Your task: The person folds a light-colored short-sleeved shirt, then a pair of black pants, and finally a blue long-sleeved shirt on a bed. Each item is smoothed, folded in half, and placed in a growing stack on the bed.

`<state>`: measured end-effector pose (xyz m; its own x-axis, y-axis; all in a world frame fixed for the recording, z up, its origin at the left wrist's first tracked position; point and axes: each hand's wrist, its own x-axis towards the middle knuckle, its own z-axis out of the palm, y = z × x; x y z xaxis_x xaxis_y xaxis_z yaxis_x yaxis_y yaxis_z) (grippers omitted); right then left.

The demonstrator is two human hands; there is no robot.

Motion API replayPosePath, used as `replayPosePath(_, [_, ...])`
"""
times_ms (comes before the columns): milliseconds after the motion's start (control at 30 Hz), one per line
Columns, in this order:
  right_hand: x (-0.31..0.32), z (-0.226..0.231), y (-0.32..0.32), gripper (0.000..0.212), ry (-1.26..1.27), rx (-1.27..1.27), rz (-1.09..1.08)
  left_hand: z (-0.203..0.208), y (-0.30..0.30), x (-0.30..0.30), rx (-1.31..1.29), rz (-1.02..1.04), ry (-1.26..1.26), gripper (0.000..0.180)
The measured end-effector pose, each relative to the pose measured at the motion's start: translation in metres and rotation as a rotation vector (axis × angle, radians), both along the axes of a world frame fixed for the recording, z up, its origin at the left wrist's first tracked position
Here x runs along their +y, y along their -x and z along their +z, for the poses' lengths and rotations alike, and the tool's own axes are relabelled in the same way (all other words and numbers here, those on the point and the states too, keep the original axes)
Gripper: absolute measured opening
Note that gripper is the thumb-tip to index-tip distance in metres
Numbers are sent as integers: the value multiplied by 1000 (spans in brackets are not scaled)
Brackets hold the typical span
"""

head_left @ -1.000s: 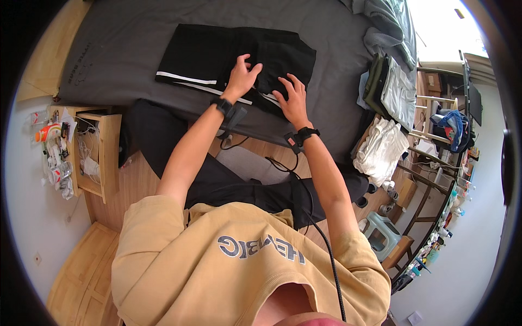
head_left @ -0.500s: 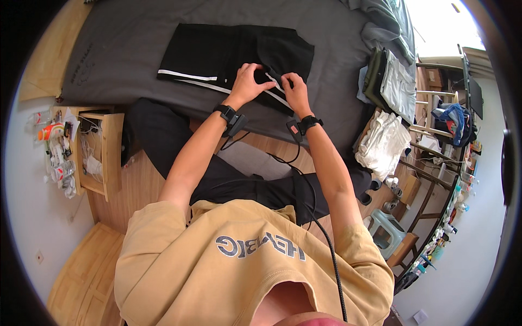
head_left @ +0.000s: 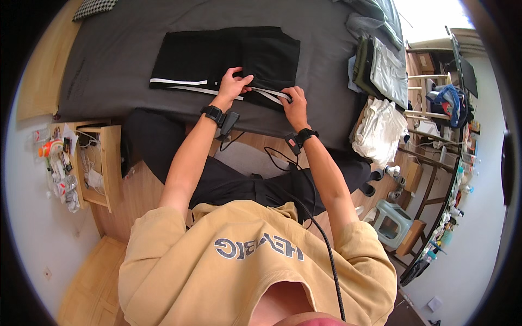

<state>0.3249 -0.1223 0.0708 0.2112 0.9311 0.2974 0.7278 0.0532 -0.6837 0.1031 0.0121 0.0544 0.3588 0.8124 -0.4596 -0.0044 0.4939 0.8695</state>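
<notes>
Black trousers (head_left: 187, 54) with white side stripes lie folded on the grey bed sheet in front of me. My right hand (head_left: 296, 107) pinches their near edge at the right, where two white stripes meet the fingers. Farther left, my left hand (head_left: 235, 87) rests on the cloth with its thumb toward the other end of the same stripe. Its fingertips are partly hidden, but they seem to grip the edge. Between my hands the stripe runs nearly straight. Both wrists wear black bands with small boxes.
Stacked folded clothes (head_left: 387, 76) and a white clothes pile (head_left: 380, 130) are at the bed's right edge. A wooden bedside cabinet (head_left: 114, 163) stands left. A black cable (head_left: 329, 250) runs down over my shirt. A grey-blue stool (head_left: 390, 223) stands lower right.
My hands have moved apart along the near edge, from close together to a short gap. The edge that was lifted between them now lies lower and straighter. The view has shifted slightly.
</notes>
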Motion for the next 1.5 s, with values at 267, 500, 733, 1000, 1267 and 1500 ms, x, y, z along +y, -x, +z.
replayPosePath(267, [-12,-9,4,26,-40,112,-174,8,-1,4,81,2,1,47])
replayPosePath(500, [-15,-14,-3,25,9,-47,-62,12,-2,7,56,-109,-188,38])
replayPosePath(733, [-23,-13,5,32,-40,-52,-51,-6,11,20,584,-150,-416,54])
replayPosePath(1000, [-28,-27,1,35,110,325,-236,24,-9,-23,637,217,-1029,25])
replayPosePath(1267, [-27,-29,-8,19,121,428,-280,18,-60,-85,604,-603,-1531,48])
replayPosePath(1500, [-29,-25,-8,20,79,399,-306,-12,-74,-77,696,-379,-1465,15])
